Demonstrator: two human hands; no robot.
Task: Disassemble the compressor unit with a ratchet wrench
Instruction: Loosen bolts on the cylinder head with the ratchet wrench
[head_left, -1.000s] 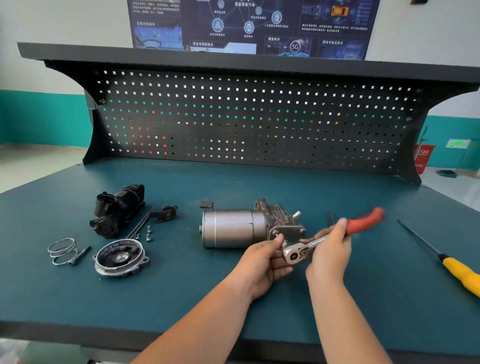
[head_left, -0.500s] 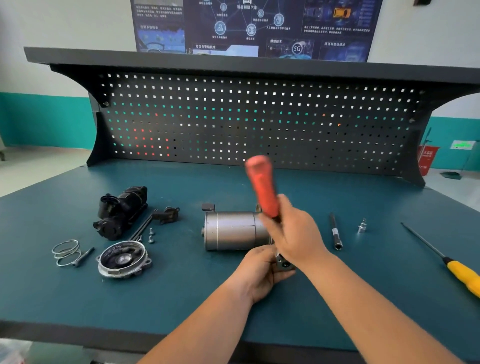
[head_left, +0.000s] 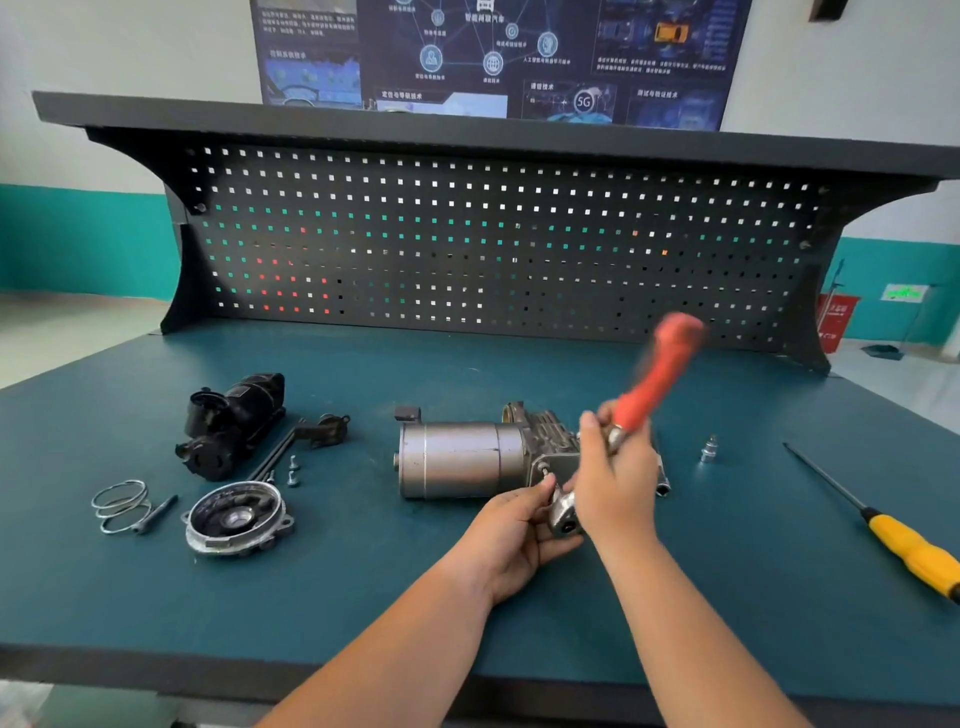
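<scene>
Head view: compressor unit (head_left: 462, 460), a silver cylinder with a cast finned block on its right end, lies on its side at the middle of the desk (head_left: 727, 571). The ratchet wrench (head_left: 636, 405) has its steel head at the near right corner of that block, and its red handle, blurred, stands up and away to the right. The right hand (head_left: 615, 483) is wrapped round the shank just below the red grip. The left hand (head_left: 511, 530) is curled under the wrench head, its thumb beside a small protruding bolt on the block. Step in hand, as judged: loosening a fastener on the block's end, one hand swinging and the other steadying the head. The next move calls for keeping the head seated square on the fastener while the handle swings, or it may slip off. Right of the unit are a loose socket (head_left: 709, 449) and, well apart, a yellow-handled screwdriver (head_left: 909, 548). To the left lie parts already off: a black housing (head_left: 234, 421), small bolts (head_left: 293, 470), a round end cover (head_left: 236, 517) and a wire spring (head_left: 120, 504).
</scene>
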